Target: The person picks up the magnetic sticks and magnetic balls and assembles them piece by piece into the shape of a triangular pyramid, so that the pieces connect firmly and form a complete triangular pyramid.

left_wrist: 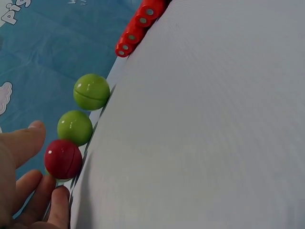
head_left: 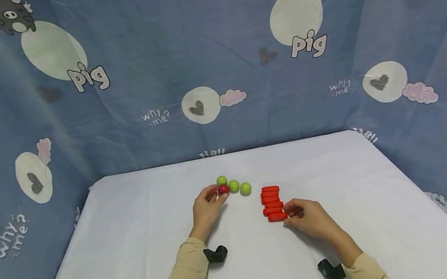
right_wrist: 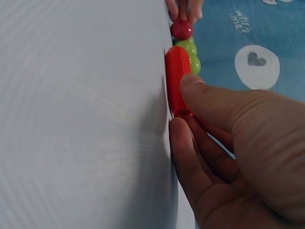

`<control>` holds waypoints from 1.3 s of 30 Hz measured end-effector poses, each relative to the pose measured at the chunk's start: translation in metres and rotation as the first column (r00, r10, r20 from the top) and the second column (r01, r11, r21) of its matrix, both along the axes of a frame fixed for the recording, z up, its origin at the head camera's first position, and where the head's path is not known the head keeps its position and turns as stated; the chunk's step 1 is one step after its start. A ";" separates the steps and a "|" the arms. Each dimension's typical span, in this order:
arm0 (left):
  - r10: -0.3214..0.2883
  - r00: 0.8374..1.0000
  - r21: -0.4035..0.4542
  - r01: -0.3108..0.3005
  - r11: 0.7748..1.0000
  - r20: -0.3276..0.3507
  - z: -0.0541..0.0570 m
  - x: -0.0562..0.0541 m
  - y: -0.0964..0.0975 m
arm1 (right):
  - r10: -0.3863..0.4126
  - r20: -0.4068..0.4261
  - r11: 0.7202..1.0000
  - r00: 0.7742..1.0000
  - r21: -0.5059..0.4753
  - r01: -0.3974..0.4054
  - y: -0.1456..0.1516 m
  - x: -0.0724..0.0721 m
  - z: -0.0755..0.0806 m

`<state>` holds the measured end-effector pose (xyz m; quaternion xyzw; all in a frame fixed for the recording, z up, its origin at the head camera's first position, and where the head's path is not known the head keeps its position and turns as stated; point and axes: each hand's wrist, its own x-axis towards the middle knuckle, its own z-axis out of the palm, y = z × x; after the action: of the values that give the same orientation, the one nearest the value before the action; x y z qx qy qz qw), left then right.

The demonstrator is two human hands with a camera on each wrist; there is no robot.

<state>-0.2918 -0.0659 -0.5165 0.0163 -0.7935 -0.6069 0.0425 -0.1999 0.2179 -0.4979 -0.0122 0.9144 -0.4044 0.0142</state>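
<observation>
- Blue fabric (head_left: 209,28) beyond left hand (head_left: 206,210) reads "pig", "why me?"
- Left hand: spread around glossy red ball (head_left: 223,189)
- Glossy red cylinders (head_left: 271,199): long axes crosswise, left of right hand (head_left: 311,217), its grip unclear

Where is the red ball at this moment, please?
In the head view, the red ball is left of the red cylinders, by the left hand, in front of the leftmost green ball.

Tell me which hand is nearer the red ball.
Left. The left hand is just beside the red ball; the right hand is farther away, past the green balls, by the red cylinders.
</observation>
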 end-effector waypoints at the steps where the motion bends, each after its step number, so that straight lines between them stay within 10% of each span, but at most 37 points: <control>1: 0.009 1.000 -0.008 -0.009 1.000 0.001 0.001 0.000 0.001 | 0.001 -0.002 1.000 1.000 -0.002 -0.001 -0.001 0.000 0.000; 24: 0.177 0.984 -0.138 -0.173 0.975 0.012 0.001 -0.003 0.013 | 0.067 -0.042 0.998 0.997 0.015 -0.066 -0.013 0.000 -0.007; 39: 0.146 0.989 -0.120 -0.145 0.982 -0.004 0.004 -0.005 0.017 | 0.032 -0.050 0.998 0.998 0.064 -0.029 -0.006 0.000 0.001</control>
<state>-0.2965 -0.0485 -0.5124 0.0730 -0.8254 -0.5531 0.0859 -0.1998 0.2123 -0.4967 -0.0359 0.9265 -0.3745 -0.0027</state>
